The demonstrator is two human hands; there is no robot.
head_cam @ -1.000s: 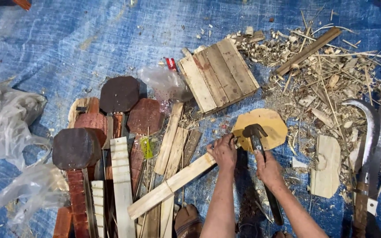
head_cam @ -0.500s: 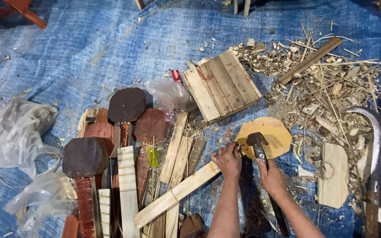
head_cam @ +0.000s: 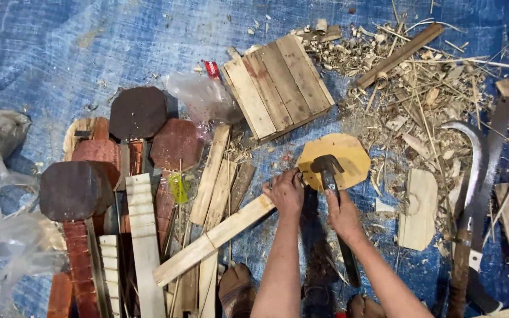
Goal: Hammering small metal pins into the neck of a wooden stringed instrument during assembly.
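A pale octagonal wooden head (head_cam: 341, 158) on a long pale neck strip (head_cam: 216, 238) lies on the blue tarpaulin (head_cam: 89, 47), just right of a row of dark and reddish octagonal paddles (head_cam: 136, 112). The left hand (head_cam: 286, 191) is clamped around the strip at its joint with the head, while the right hand (head_cam: 341, 213) is wrapped around the handle of a hammer (head_cam: 327, 166), whose head rests on the pale octagon. Judged step: fastening head to neck; the next blow calls for a firm hold and clear fingers, with a slatted board (head_cam: 278, 85), shavings (head_cam: 419, 88) and a curved blade (head_cam: 472, 176) lying nearby.
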